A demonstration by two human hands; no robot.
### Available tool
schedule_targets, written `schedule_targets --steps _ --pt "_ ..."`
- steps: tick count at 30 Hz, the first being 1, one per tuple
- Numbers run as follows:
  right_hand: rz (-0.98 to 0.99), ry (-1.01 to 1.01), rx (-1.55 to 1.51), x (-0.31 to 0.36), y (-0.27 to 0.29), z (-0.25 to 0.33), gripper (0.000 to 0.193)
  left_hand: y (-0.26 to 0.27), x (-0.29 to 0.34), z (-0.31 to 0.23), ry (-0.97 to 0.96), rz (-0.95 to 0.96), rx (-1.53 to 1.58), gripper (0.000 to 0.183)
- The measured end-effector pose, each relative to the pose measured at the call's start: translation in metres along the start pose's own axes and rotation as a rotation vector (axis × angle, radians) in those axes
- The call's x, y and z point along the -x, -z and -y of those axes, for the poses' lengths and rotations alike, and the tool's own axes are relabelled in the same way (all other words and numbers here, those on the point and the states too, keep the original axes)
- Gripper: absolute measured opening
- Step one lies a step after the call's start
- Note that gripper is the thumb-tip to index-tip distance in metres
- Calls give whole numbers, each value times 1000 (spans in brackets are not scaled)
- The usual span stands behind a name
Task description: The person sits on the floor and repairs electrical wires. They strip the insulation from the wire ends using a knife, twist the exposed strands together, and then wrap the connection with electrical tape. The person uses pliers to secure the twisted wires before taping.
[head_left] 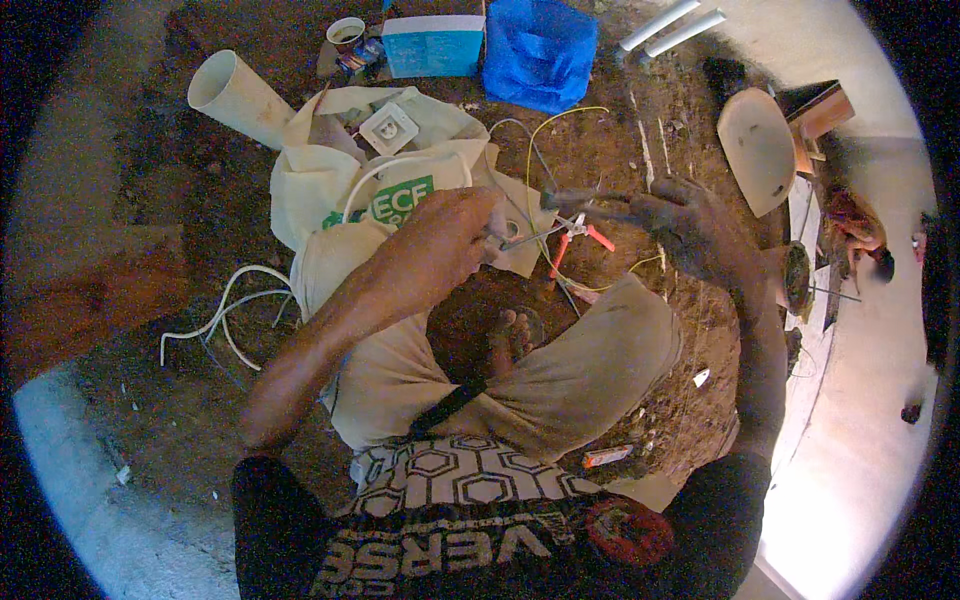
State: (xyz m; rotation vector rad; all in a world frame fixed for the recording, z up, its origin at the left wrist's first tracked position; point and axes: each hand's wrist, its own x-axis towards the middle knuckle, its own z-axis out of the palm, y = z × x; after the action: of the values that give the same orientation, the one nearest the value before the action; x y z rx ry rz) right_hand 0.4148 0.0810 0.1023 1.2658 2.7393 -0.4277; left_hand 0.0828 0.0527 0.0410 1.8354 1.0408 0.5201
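Note:
My left hand (468, 225) is closed around a thin grey metal rod (535, 236) that points right; its far end overlaps the tools behind it. My right hand (690, 218) grips a dark, long-handled tool (595, 205), which looks like a hammer, with its end toward my left hand. Just beneath the two tools lie pliers with red handles (599, 237), their legs spread. A yellow wire (529, 150) and a grey wire curve past them. Left of my left hand, a white cable (362, 185) loops over a pale printed sack (300, 215).
A square white socket box (388, 128) and white pipe (235, 95) lie near the sack. Farther off stand a blue box (432, 48), blue bag (540, 55) and cup (345, 32). At right lie a shovel blade (757, 150) and two white tubes (670, 30). My bare foot (512, 340) rests below.

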Motion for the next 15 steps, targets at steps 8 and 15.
schedule_targets --steps 8,15 --pt "153 281 298 -18 31 36 45 -1 9 -6 -93 -31 -108 12" --pt "176 328 218 -27 38 45 46 -6 19 3 -88 81 -39 13"
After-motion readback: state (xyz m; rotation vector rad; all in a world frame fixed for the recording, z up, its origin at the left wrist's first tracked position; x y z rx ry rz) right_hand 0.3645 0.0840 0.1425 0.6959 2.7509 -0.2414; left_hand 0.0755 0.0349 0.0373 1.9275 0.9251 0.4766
